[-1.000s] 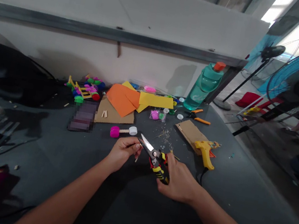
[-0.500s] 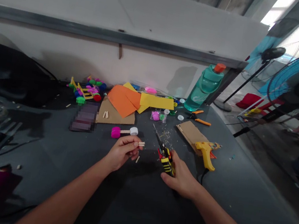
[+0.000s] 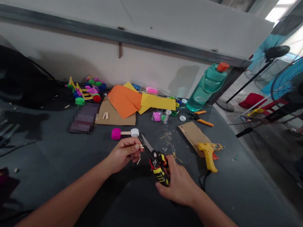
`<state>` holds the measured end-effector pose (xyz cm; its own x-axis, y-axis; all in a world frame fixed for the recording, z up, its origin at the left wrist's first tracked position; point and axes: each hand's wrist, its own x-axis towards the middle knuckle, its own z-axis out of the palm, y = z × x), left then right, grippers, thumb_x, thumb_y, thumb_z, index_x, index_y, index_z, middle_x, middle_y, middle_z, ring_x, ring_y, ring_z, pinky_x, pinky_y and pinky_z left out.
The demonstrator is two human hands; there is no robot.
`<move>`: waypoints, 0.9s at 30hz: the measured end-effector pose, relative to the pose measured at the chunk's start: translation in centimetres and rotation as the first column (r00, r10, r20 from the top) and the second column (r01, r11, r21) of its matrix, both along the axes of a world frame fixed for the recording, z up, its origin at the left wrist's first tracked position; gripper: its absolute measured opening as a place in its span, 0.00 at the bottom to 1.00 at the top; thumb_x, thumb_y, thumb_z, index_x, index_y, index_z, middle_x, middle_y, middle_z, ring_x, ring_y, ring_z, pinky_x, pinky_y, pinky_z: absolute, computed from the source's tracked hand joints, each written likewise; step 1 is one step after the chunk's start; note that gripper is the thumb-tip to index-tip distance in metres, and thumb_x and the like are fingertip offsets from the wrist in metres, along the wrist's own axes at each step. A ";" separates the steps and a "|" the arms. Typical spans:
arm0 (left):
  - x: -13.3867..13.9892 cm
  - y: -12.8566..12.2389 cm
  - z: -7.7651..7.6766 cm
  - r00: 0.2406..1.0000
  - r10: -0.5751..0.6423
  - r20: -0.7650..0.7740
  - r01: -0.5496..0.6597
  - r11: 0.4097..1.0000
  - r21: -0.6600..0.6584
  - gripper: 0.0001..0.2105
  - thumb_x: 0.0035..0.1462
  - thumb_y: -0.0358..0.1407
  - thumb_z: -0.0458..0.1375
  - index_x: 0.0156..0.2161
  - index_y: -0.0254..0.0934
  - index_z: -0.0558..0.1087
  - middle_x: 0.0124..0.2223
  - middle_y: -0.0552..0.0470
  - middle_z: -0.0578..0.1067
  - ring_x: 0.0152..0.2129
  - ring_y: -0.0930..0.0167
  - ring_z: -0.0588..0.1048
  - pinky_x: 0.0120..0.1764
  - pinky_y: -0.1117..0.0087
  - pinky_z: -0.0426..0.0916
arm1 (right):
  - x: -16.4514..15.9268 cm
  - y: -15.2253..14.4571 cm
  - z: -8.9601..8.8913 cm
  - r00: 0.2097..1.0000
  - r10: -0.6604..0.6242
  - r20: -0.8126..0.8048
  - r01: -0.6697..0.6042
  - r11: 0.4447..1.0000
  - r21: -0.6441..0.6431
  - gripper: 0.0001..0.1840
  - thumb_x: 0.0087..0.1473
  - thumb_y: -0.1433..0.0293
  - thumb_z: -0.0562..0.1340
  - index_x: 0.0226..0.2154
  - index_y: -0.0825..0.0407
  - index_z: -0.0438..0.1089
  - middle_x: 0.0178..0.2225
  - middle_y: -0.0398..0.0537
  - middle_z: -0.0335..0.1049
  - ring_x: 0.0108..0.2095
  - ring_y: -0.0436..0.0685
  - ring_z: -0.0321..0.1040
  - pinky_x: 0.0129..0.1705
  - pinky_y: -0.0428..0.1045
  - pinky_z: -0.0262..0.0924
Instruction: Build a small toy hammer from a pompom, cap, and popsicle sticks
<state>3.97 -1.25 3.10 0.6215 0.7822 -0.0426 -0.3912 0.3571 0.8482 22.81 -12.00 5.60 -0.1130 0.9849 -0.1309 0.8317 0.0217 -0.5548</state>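
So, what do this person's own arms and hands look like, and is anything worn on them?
The left hand and right hand are both ungloved. The left forearm and right forearm are bare and sleeveless as far as they show, with no wristwear visible.

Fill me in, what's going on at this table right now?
A person is working with two bare hands. The left hand pinches at least one small wooden piece in its fingertips, and the right hand grips the shears, their blades right by those fingertips. Behind the left hand lies a stick with magenta and white round ends. The yellow glue gun lies to the right, held by neither hand.
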 end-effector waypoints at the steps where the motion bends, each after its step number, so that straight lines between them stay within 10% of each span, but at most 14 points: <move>1: 0.0 0.0 0.0 1.000 0.006 -0.001 -0.006 1.000 0.002 0.09 0.46 0.36 0.63 0.25 0.32 0.71 0.18 0.57 0.63 0.15 0.79 0.62 0.17 0.79 0.57 | 0.0 0.0 0.0 1.000 0.001 0.011 -0.001 1.000 -0.001 0.27 0.41 0.62 0.61 0.42 0.51 0.50 0.28 0.42 0.63 0.27 0.56 0.63 0.29 0.47 0.49; 17: -0.8 0.7 -0.7 0.996 -0.019 -0.090 0.032 0.988 0.154 0.10 0.47 0.38 0.63 0.25 0.30 0.74 0.18 0.55 0.65 0.15 0.78 0.62 0.19 0.76 0.55 | 0.3 -0.6 -0.2 0.996 0.072 0.056 -0.073 0.997 0.012 0.17 0.45 0.64 0.58 0.35 0.50 0.51 0.26 0.42 0.60 0.24 0.52 0.60 0.26 0.46 0.45; 27: 0.0 0.5 -0.6 0.982 0.156 -0.105 -0.142 0.981 0.130 0.08 0.49 0.38 0.62 0.31 0.33 0.73 0.25 0.54 0.68 0.18 0.79 0.64 0.19 0.78 0.59 | 0.4 0.6 -0.2 0.987 -0.054 -0.150 0.052 0.999 -0.014 0.19 0.45 0.66 0.59 0.38 0.51 0.51 0.29 0.43 0.62 0.28 0.52 0.60 0.29 0.46 0.50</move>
<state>3.92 -0.76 2.52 0.4944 0.8692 -0.0056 -0.3299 0.1936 0.9239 23.17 -11.45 5.40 -0.0795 0.9888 -0.1267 0.7389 -0.0269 -0.6733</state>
